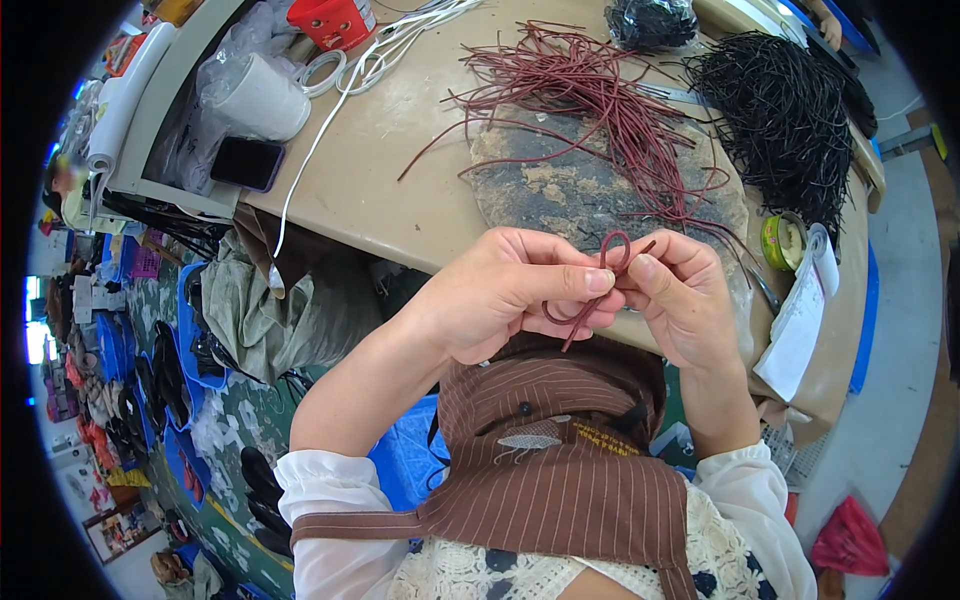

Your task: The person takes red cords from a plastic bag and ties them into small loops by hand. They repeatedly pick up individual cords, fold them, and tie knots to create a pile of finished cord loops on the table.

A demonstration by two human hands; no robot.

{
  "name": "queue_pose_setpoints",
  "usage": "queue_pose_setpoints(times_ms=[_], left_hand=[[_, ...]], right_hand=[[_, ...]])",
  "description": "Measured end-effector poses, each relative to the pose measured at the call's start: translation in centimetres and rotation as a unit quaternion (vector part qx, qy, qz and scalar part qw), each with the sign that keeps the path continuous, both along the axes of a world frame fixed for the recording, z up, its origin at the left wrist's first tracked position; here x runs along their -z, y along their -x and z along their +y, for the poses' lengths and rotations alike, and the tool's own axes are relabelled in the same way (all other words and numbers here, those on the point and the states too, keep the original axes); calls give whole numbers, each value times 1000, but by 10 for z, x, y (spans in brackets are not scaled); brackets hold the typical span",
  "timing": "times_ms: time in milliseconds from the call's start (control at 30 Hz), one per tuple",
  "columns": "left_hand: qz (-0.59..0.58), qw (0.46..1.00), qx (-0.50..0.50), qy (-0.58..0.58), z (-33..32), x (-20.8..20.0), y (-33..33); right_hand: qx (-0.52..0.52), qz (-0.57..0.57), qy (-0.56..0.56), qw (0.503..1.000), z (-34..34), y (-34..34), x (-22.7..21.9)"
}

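Observation:
Between my two hands is a thin dark-red cord [614,240], bent into a small loop that stands up above the fingers, with one end sticking out below. My left hand [520,290] pinches it between thumb and forefinger. Close against it, my right hand [680,290] pinches the same cord near a short free end. Both hands are just over the table's near edge. Beyond them, a loose heap of dark-red cords [610,90] lies partly on a worn dark stone slab [550,195].
A pile of black cords [770,110] lies at the right, near a green tape roll [782,242] and folded white paper [800,320]. At the left are a phone [247,163], a white roll [262,98], a red container [332,22] and a white cable [315,130].

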State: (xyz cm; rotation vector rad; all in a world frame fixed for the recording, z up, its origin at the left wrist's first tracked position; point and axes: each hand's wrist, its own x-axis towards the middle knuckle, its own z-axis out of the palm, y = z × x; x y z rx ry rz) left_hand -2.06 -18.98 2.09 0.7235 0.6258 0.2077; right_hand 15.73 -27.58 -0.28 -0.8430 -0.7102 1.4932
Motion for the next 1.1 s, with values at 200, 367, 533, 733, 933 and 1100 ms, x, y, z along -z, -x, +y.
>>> queue_pose_setpoints(times_ms=[200, 367, 533, 733, 933, 1100], left_hand=[[10, 1000, 11, 5, 2, -3, -1], [23, 999, 13, -33, 3, 0, -2], [23, 999, 27, -11, 5, 2, -3], [35, 998, 44, 1, 5, -3, -4], [20, 997, 68, -7, 5, -3, -2], [32, 987, 28, -154, 2, -1, 2]], right_hand=[[-14, 41, 13, 999, 0, -2, 4], [-22, -99, -19, 995, 1, -3, -9], [-62, -147, 16, 987, 8, -10, -11], [-73, -48, 44, 995, 5, -11, -11], [-100, -2, 41, 994, 3, -14, -9], [-56, 14, 49, 997, 3, -16, -5]])
